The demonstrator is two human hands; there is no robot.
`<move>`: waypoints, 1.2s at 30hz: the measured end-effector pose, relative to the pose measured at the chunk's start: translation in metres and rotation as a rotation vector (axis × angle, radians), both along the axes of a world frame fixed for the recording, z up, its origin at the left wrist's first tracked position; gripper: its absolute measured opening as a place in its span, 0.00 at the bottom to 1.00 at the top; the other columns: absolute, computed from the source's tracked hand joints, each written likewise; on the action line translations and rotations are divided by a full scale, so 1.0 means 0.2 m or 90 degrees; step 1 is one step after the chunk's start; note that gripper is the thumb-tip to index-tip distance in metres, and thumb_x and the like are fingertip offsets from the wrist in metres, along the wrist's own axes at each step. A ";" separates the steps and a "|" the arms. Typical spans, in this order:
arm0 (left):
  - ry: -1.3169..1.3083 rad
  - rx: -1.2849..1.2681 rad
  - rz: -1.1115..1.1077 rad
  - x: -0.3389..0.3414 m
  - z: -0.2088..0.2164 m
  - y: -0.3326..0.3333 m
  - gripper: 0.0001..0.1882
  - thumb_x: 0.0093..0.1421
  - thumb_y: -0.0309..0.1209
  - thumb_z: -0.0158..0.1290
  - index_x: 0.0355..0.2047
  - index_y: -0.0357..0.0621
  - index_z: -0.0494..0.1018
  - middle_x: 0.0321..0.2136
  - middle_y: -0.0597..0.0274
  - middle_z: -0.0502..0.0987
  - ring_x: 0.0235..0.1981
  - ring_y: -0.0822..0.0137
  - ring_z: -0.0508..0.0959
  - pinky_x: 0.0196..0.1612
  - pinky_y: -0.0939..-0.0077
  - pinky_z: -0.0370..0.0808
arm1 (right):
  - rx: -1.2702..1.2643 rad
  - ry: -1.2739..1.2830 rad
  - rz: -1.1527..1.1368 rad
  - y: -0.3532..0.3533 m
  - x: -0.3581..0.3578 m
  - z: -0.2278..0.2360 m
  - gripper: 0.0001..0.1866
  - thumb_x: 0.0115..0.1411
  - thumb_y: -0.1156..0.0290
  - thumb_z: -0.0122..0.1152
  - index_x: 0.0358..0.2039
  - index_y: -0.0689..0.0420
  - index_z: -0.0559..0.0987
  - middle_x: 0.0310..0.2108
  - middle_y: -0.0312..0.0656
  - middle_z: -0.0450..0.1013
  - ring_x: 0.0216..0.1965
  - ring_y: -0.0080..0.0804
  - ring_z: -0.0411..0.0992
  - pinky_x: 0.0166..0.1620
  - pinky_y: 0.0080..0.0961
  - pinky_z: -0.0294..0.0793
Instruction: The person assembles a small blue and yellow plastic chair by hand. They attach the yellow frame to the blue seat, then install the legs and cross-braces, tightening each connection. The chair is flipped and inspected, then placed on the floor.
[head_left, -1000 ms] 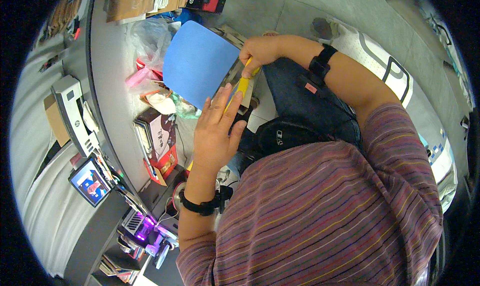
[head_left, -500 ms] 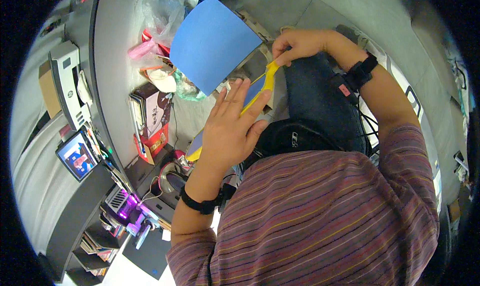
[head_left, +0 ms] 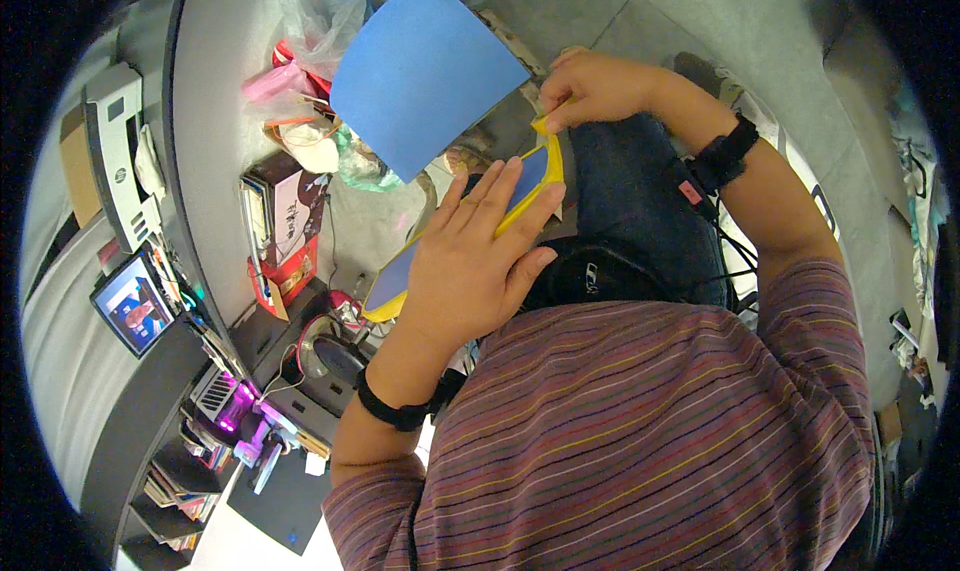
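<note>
My left hand [head_left: 475, 251] lies flat with its fingers stretched over a blue-grey panel [head_left: 393, 275], covering much of its middle. Yellow edging runs along the panel's near side. At the panel's far end, a yellow strip [head_left: 555, 156] bends round the corner. My right hand [head_left: 590, 89] pinches the loose end of that strip between thumb and fingers, just off the corner. Whether the strip is tape or cloth, I cannot tell. Beyond my hands stands a larger blue board [head_left: 425, 76] with a curved edge, apart from both.
Plastic bags [head_left: 320, 16] and a pink bundle [head_left: 278, 81] lie left of the blue board. A dark box [head_left: 300, 206] stands nearer on that side. A desk with a printer [head_left: 122, 161] and screen [head_left: 135, 306] lines the left. Tiled floor [head_left: 640, 16] spreads beyond.
My right hand has shifted slightly up and left, and the strip's end now bends more sharply at the corner. My left hand stays flat on the panel. The whole view has shifted slightly.
</note>
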State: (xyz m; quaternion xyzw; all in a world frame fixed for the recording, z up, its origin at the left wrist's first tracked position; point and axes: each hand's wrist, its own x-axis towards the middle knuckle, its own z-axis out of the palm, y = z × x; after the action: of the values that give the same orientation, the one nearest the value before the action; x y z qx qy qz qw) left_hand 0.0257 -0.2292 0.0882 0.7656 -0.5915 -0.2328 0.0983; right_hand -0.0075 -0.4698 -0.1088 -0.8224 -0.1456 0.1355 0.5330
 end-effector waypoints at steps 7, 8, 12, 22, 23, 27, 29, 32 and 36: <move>-0.015 -0.017 0.006 0.00 0.01 0.01 0.26 0.61 0.44 0.52 0.59 0.56 0.67 0.57 0.43 0.67 0.56 0.49 0.71 0.62 0.49 0.61 | 0.010 0.033 -0.008 0.07 0.01 0.01 0.16 0.55 0.53 0.65 0.30 0.55 0.81 0.25 0.38 0.78 0.27 0.31 0.74 0.31 0.31 0.72; -0.022 -0.021 0.005 -0.01 0.00 0.01 0.27 0.60 0.44 0.52 0.59 0.56 0.67 0.56 0.43 0.68 0.56 0.48 0.71 0.62 0.49 0.61 | 0.008 0.054 -0.003 0.06 0.01 0.01 0.17 0.55 0.53 0.65 0.30 0.55 0.81 0.24 0.38 0.77 0.27 0.30 0.74 0.31 0.30 0.72; -0.043 -0.034 -0.001 -0.01 -0.01 0.00 0.27 0.60 0.44 0.53 0.59 0.56 0.67 0.55 0.43 0.69 0.55 0.48 0.72 0.61 0.50 0.62 | 0.065 0.124 -0.048 -0.02 -0.04 0.06 0.18 0.55 0.52 0.65 0.30 0.56 0.81 0.23 0.36 0.76 0.26 0.27 0.73 0.29 0.29 0.71; -0.045 -0.030 0.003 -0.02 0.00 -0.02 0.27 0.59 0.40 0.54 0.59 0.55 0.68 0.53 0.44 0.71 0.55 0.47 0.72 0.61 0.50 0.63 | -0.072 0.019 -0.112 -0.07 -0.09 0.13 0.18 0.51 0.50 0.67 0.29 0.53 0.81 0.26 0.41 0.77 0.28 0.37 0.75 0.32 0.36 0.71; -0.046 -0.028 -0.003 -0.02 0.00 -0.02 0.27 0.59 0.39 0.54 0.60 0.54 0.67 0.54 0.44 0.71 0.55 0.47 0.72 0.61 0.50 0.63 | -0.078 0.014 -0.110 -0.07 -0.08 0.13 0.18 0.51 0.50 0.67 0.29 0.53 0.82 0.26 0.42 0.78 0.29 0.39 0.75 0.33 0.37 0.71; -0.043 -0.015 0.004 -0.02 0.01 -0.02 0.27 0.59 0.38 0.54 0.59 0.53 0.67 0.54 0.44 0.71 0.55 0.48 0.72 0.61 0.49 0.63 | -0.112 -0.096 -0.133 -0.09 -0.07 0.14 0.18 0.50 0.50 0.67 0.29 0.52 0.82 0.26 0.41 0.78 0.30 0.40 0.76 0.34 0.38 0.72; -0.039 -0.016 0.012 -0.02 0.01 -0.03 0.26 0.59 0.39 0.55 0.59 0.54 0.69 0.53 0.44 0.71 0.55 0.49 0.72 0.60 0.49 0.64 | -0.125 -0.084 -0.149 -0.13 -0.08 0.17 0.18 0.50 0.50 0.68 0.28 0.52 0.82 0.26 0.41 0.78 0.30 0.40 0.76 0.34 0.37 0.72; -0.043 -0.019 0.011 -0.02 0.01 -0.03 0.26 0.58 0.39 0.55 0.58 0.53 0.69 0.53 0.45 0.72 0.55 0.49 0.72 0.59 0.49 0.65 | -0.056 -0.048 -0.196 -0.21 -0.12 0.21 0.15 0.52 0.57 0.67 0.27 0.57 0.81 0.22 0.45 0.75 0.26 0.44 0.73 0.31 0.36 0.70; -0.044 -0.021 0.008 -0.02 0.01 -0.04 0.26 0.58 0.38 0.55 0.58 0.52 0.69 0.53 0.45 0.72 0.54 0.49 0.73 0.59 0.49 0.65 | -0.131 -0.106 -0.185 -0.20 -0.12 0.19 0.17 0.51 0.53 0.68 0.27 0.55 0.82 0.23 0.43 0.76 0.27 0.42 0.74 0.32 0.36 0.71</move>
State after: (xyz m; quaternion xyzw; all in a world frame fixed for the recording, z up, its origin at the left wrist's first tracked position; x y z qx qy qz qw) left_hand 0.0216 -0.2373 0.0894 0.7754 -0.5934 -0.1954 0.0920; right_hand -0.0306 -0.5105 -0.0717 -0.8932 -0.0548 0.0027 0.4463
